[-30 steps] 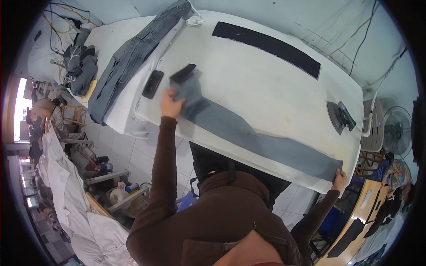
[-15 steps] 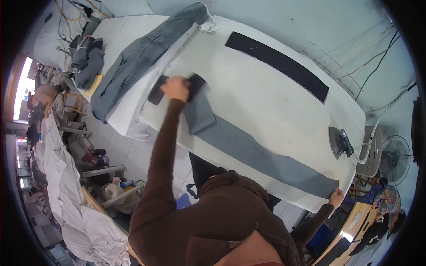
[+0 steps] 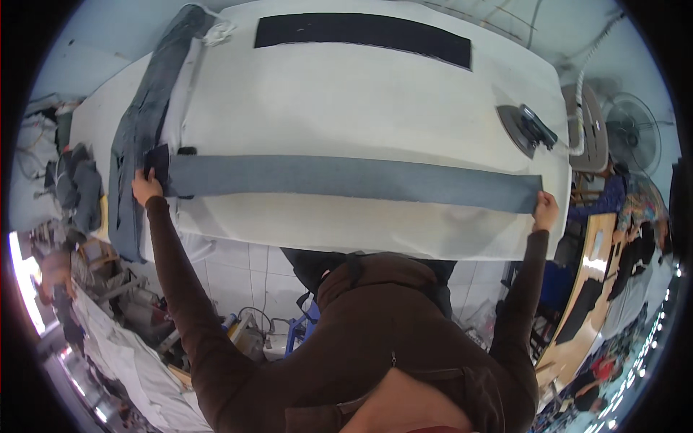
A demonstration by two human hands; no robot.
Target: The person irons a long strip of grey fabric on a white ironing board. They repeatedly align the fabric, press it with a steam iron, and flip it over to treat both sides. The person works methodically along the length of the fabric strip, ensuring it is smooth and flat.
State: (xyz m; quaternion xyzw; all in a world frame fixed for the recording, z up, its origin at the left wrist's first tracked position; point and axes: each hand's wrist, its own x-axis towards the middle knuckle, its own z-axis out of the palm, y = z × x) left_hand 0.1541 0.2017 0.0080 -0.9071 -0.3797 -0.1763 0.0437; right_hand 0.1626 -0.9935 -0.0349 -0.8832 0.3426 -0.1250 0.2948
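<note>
A long grey strip of cloth lies stretched flat across the white padded table. My left hand pinches the strip's left end at the table's left edge. Its right end is held by my right hand near the table's right front corner. Both arms, in brown sleeves, are spread wide. A small dark piece sits at the strip's left end, by my left fingers.
A black strip lies along the table's far side. A dark iron rests at the right, with a fan behind it. A grey denim garment hangs off the left edge. White cloth is piled on the floor at lower left.
The strip was folded back and slanted; my left hand has pulled its end out to the left, so it now lies straight and full length. The view has swung round.
</note>
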